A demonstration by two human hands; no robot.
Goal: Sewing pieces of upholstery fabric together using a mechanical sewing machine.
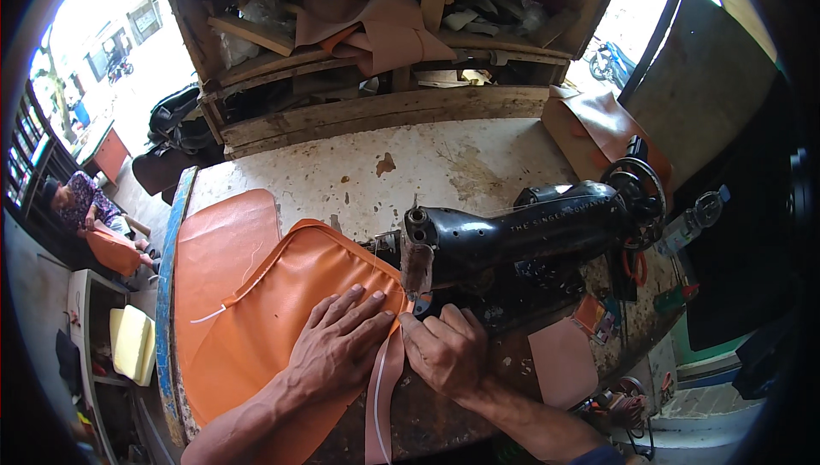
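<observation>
My left hand (337,350) lies flat with its fingers out on an orange leather panel (256,354), which has a raised piped edge along its top. My right hand (444,354) has its fingers curled, the thumb and forefinger pinching the panel's edge just in front of the needle of a black sewing machine (525,226). A narrow pinkish strip with white cord (384,414) hangs down from that point between my hands. A paler orange piece (218,234) lies under the panel at the left of the worktable (333,166).
A wooden shelf (307,111) with leather scraps stands behind. At right are folded brown leather (581,115), a plastic bottle (692,222), red-handled scissors (636,267) and a pinkish piece (559,362). A seated person (94,213) holds orange material at left, near a cabinet with yellow foam (128,345).
</observation>
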